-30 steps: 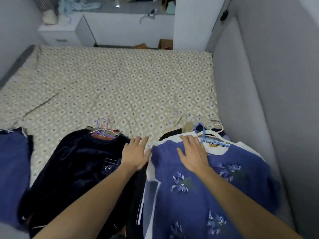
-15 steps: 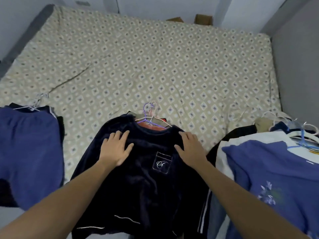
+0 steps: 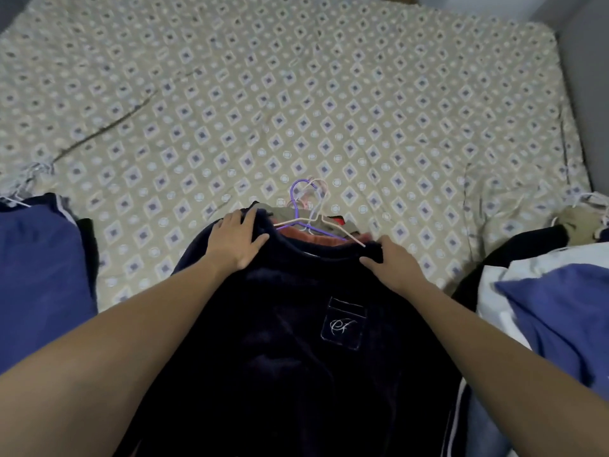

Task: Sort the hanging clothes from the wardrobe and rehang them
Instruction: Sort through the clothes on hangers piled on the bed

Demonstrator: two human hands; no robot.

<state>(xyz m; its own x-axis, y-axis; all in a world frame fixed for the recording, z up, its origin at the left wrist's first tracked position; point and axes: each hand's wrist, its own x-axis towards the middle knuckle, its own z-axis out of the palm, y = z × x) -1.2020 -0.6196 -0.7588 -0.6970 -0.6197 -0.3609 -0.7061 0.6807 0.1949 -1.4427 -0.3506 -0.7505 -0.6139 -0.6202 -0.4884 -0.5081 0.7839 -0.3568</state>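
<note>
Head view, item one: dark navy velvet sweatshirt (image 3: 283, 341), top of the middle pile at the near edge of the bed (image 3: 296, 94), collar toward the far edge, hem toward us, so its long axis runs away from us. Embroidered chest pocket (image 3: 344, 324) sits right of centre.

Item two: our left hand (image 3: 235, 240) lies on the left shoulder, fingers (image 3: 242, 214) curled over the shoulder edge, thumb toward the collar; we judge it a grip on the cloth.

Item three: our right hand (image 3: 390, 262) is on the right shoulder, fingertips tucked into the dark fabric, apparently pinching it.

Item four: purple hanger (image 3: 304, 207) and pale wire hangers (image 3: 324, 219), hooks pointing to the far edge, just beyond both hands and between them. Both hands are about equally near.

Item five: blue garment (image 3: 36, 268) at the near left edge; blue top on white cloth (image 3: 557, 305) at the near right.

Judgement: lifting by both shoulders suits this symmetric hold; the hangers below may snag.
</note>
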